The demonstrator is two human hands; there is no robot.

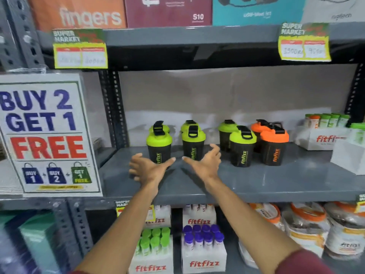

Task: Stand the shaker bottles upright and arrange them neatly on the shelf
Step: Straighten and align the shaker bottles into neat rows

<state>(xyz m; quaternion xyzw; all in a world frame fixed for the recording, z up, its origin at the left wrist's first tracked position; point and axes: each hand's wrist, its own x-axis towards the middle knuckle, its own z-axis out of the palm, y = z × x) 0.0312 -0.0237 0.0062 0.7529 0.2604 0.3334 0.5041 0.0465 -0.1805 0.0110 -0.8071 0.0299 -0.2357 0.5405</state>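
Both hands are held open and empty above the shelf point(276, 180) front: the left hand point(147, 169) and the right hand point(205, 163), fingers spread. Just beyond them, two green-lidded bottles point(159, 147) are stood upright. Farther right and behind, more green ones and two orange-lidded bottles point(273, 146) are seen upright in pairs.

6 green-lid shakers point(159, 149); 2 orange-lid shakers point(274, 147); 2 hands point(147, 168), all upright.

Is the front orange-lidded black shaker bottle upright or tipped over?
Upright: the front orange-lidded black shaker bottle stands on its base on the grey shelf, lid up.
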